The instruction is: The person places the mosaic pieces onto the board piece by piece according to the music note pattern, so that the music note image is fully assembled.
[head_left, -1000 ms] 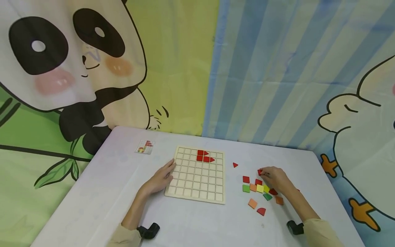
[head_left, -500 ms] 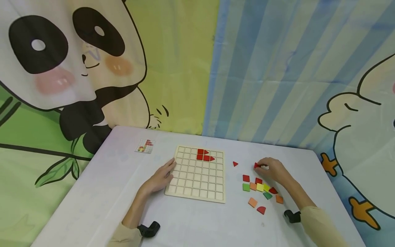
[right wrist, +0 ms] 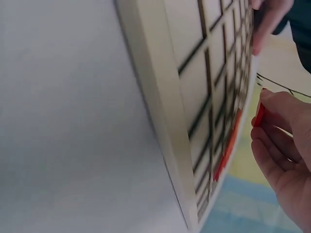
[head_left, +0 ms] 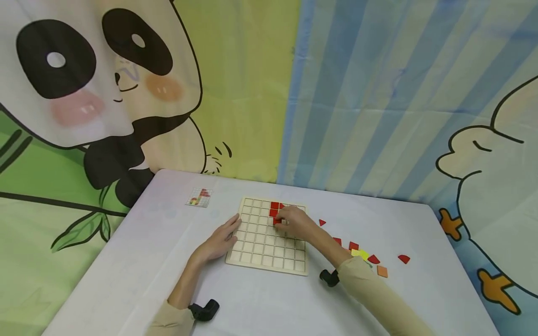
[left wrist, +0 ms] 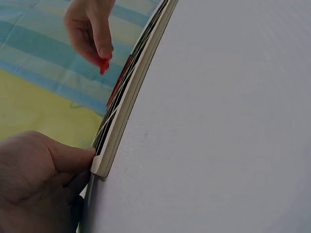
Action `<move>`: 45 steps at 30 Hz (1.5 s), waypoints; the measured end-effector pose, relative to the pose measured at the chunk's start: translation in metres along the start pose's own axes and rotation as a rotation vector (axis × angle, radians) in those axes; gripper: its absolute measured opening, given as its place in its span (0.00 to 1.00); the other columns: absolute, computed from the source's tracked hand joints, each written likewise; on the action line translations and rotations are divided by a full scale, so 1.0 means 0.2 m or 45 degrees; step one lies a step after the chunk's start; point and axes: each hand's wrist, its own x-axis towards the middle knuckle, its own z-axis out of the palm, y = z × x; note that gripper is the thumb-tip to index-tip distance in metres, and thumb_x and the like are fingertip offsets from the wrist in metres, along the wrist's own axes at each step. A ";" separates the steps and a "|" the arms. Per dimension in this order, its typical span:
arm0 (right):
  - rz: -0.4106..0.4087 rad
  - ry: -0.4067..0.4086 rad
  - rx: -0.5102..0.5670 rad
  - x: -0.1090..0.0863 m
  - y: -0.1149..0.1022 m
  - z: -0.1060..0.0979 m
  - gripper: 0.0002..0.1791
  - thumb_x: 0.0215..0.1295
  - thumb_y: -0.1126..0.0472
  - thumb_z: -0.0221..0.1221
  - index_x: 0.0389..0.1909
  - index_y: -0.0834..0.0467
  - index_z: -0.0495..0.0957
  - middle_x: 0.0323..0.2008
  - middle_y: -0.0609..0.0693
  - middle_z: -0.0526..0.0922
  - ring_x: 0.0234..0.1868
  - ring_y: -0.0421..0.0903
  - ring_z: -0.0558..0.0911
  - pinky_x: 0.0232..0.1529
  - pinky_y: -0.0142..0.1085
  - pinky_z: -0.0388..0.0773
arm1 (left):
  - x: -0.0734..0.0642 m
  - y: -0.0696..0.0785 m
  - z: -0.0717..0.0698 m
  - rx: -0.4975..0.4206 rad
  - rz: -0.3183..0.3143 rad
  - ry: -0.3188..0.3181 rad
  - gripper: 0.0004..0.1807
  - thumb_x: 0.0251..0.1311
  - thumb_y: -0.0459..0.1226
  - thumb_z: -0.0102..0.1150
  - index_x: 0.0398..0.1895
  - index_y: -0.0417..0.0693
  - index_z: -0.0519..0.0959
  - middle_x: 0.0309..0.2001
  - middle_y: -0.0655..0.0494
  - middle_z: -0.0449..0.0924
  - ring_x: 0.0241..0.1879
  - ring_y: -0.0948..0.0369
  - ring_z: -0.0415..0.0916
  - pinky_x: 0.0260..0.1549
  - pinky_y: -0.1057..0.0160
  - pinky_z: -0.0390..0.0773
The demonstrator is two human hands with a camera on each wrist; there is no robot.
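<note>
My right hand is over the upper part of a pale wooden grid board, pinching a small red tile between thumb and fingertips. In the right wrist view the tile shows nearly edge-on, just above the board's surface. Red pieces lie in the grid's top rows, partly covered by that hand. My left hand rests at the board's left edge with fingers extended. The left wrist view shows its thumb touching the board near a corner.
Right of the board lie a red triangle, yellow pieces, an orange square and a red quarter-round piece. The right forearm hides other loose pieces. A printed pattern card lies at the table's back left.
My right hand has carried the red tile left from the loose pieces to above the board, uncovering a red quarter-round piece at the right. The left hand stays at the board's edge.
</note>
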 end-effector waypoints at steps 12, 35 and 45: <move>-0.074 0.071 -0.168 0.09 0.00 0.15 0.06 0.68 0.69 0.65 0.31 0.62 0.86 0.34 0.54 0.84 0.37 0.48 0.84 0.40 0.34 0.84 | 0.00 0.01 0.00 -0.017 -0.014 0.007 0.32 0.76 0.30 0.47 0.80 0.37 0.56 0.85 0.47 0.44 0.83 0.41 0.40 0.79 0.36 0.46; 0.090 0.068 -0.068 -0.36 -0.13 0.05 0.15 0.65 0.63 0.70 0.51 0.62 0.87 0.52 0.56 0.86 0.55 0.54 0.84 0.53 0.45 0.86 | -0.02 0.02 -0.02 -0.005 0.019 -0.007 0.31 0.76 0.29 0.46 0.80 0.33 0.55 0.84 0.44 0.43 0.83 0.40 0.40 0.79 0.36 0.46; 0.291 0.119 -0.168 -0.77 -0.08 -0.04 0.18 0.57 0.63 0.76 0.49 0.60 0.88 0.50 0.52 0.87 0.51 0.50 0.86 0.51 0.43 0.87 | 0.00 0.03 -0.01 -0.010 0.000 -0.029 0.32 0.76 0.29 0.45 0.80 0.34 0.54 0.85 0.44 0.42 0.83 0.41 0.38 0.79 0.36 0.45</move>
